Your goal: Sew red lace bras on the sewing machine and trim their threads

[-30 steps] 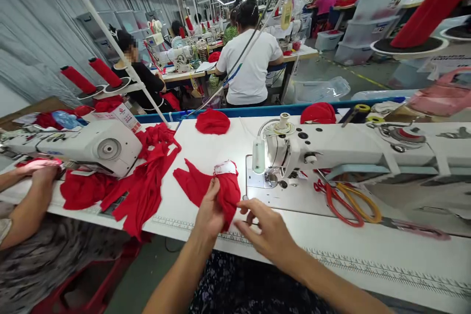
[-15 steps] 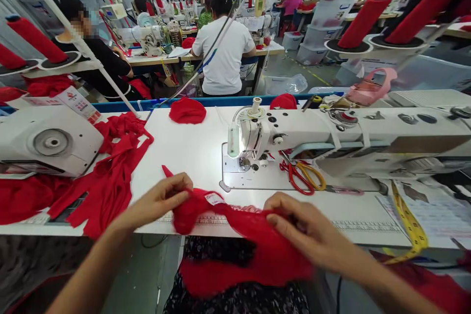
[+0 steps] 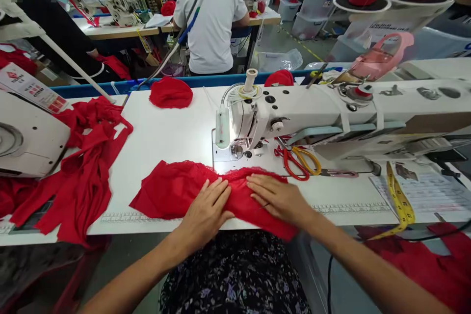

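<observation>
A red fabric piece with a lacy upper edge lies spread along the front of the white table, its right end hanging slightly over the edge. My left hand rests flat on its middle, fingers stretched out. Just to the right, my right hand also presses flat on the cloth, fingers extended. Behind the cloth stands a white sewing machine, its needle area just beyond my hands. Red-handled scissors and a yellow-handled pair lie beside the machine's base.
Red fabric strips are heaped at the left, beside another machine. A folded red piece lies at the back. A yellow tape measure hangs over the front edge at right, near papers. A person in white sits ahead.
The red fabric, held up in both hands before, now lies on the table. Both hands have let go their pinch and flattened on it, closer together. The view has tilted down.
</observation>
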Demonstrator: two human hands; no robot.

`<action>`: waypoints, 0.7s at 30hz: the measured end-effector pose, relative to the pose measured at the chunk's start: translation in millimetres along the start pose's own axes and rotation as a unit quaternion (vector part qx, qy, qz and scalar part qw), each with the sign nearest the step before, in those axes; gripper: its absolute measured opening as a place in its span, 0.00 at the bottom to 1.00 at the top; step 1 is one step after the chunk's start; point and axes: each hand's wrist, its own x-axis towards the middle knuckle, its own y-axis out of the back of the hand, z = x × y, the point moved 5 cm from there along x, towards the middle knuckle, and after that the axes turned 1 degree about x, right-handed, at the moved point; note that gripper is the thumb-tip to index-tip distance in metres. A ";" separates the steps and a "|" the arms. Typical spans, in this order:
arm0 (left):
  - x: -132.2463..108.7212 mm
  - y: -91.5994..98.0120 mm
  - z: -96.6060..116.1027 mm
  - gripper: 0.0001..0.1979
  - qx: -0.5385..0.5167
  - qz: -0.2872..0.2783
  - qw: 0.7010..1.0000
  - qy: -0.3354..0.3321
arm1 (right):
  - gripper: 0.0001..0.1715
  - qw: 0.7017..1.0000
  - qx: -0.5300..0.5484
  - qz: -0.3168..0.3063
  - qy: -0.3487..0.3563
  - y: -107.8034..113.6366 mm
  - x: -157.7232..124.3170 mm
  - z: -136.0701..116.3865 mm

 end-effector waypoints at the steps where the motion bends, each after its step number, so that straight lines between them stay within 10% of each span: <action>1: -1.5 -3.1 3.6 0.27 -0.006 -0.015 1.000 0.006 | 0.19 1.000 0.015 -0.016 0.014 4.5 0.4 11.8; 8: 10.3 -8.1 16.8 0.28 0.036 0.039 0.996 0.070 | 0.13 0.983 0.122 0.081 -0.113 24.2 34.9 13.8; 14: 12.2 -12.3 11.6 0.28 0.082 0.052 0.994 0.045 | 0.09 0.973 0.119 -0.017 -0.199 -22.1 60.2 12.7; 21: 17.4 -6.7 10.7 0.22 0.082 0.046 0.994 0.051 | 0.08 0.956 0.120 -0.074 -0.258 -22.0 76.5 34.1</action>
